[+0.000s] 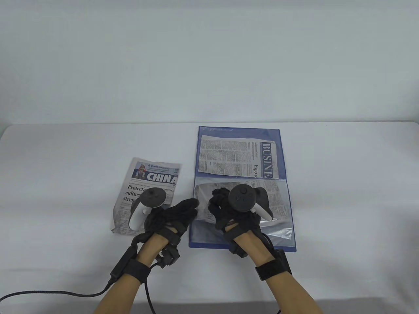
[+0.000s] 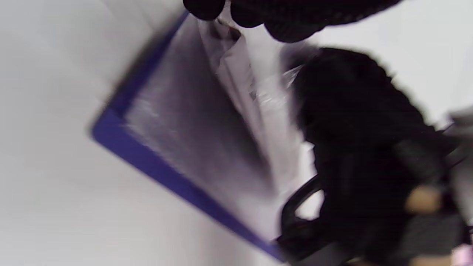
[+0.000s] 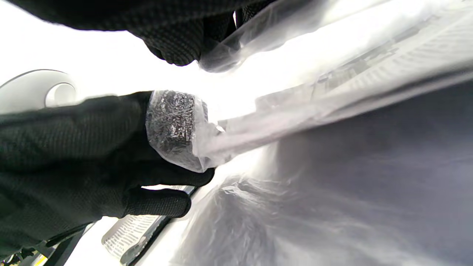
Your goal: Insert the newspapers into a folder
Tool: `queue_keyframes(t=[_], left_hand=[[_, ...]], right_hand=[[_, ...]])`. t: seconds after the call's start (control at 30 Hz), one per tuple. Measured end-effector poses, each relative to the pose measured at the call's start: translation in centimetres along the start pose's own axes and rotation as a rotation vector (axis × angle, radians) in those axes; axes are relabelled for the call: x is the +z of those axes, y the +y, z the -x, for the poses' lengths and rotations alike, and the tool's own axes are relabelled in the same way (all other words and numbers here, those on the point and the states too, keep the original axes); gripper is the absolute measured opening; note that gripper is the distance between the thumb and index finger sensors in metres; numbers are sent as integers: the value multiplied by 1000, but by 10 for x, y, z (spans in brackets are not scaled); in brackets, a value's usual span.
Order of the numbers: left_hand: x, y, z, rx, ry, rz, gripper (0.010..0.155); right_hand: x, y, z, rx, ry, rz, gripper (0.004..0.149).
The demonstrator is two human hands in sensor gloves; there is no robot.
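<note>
A blue folder [image 1: 240,132] lies open on the table. Its far half holds a "BUSINESS" newspaper [image 1: 229,157]. The near half has a clear sleeve [image 1: 275,230] with another newspaper [image 1: 278,202] lying in it. A folded "CHINA" newspaper [image 1: 157,171] lies on the table to the left. My left hand [image 1: 188,207] grips the sleeve's left edge; in the right wrist view one left finger is wrapped in the clear film [image 3: 173,125]. My right hand [image 1: 218,198] pinches the sleeve's upper film [image 3: 236,44] over the newspaper. The left wrist view shows the folder edge [image 2: 147,155] and the lifted sleeve [image 2: 236,66].
The white table [image 1: 65,163] runs wide on both sides, with its front edge close below my forearms. A black cable [image 1: 49,292] trails from my left wrist across the near left of the table.
</note>
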State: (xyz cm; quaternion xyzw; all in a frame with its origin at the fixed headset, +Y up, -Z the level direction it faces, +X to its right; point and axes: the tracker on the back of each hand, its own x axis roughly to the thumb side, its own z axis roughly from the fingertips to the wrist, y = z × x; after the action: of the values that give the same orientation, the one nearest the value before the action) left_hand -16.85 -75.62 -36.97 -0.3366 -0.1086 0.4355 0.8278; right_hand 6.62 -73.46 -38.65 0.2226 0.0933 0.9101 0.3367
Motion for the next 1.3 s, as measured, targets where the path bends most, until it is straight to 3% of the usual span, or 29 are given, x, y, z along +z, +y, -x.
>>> queue_keyframes(t=[0.1, 0.3, 0.37, 0.47, 0.67, 0.73, 0.83, 1.0, 1.23, 1.3], left_hand=[[-1, -7, -7, -206, 94, 30, 66], [-4, -16, -21, -374, 132, -266, 42], [-3, -15, -22, -350, 123, -290, 41], [-4, -8, -19, -190, 84, -294, 41], [-11, 15, -16, 225, -11, -270, 42], [-19, 22, -14, 499, -114, -274, 42], [-34, 26, -17, 833, -178, -225, 43], [-67, 42, -31, 1002, -253, -260, 43], [-115, 48, -30, 1046, -214, -178, 42], [-127, 44, -29, 1005, -231, -106, 53]], right_hand=[[0, -1, 1, -12, 1, 3, 37], [0, -1, 0, -18, -3, 3, 37], [0, -5, 2, -39, -5, 1, 38], [3, -16, 5, -129, -11, 1, 40], [18, -51, -6, -285, -130, 134, 51], [24, -64, -13, -313, -177, 134, 54], [38, -85, -26, -339, -273, 221, 55], [56, -104, -40, -300, -329, 289, 55], [55, -105, -27, -364, -302, 289, 55], [53, -104, -23, -367, -287, 288, 55]])
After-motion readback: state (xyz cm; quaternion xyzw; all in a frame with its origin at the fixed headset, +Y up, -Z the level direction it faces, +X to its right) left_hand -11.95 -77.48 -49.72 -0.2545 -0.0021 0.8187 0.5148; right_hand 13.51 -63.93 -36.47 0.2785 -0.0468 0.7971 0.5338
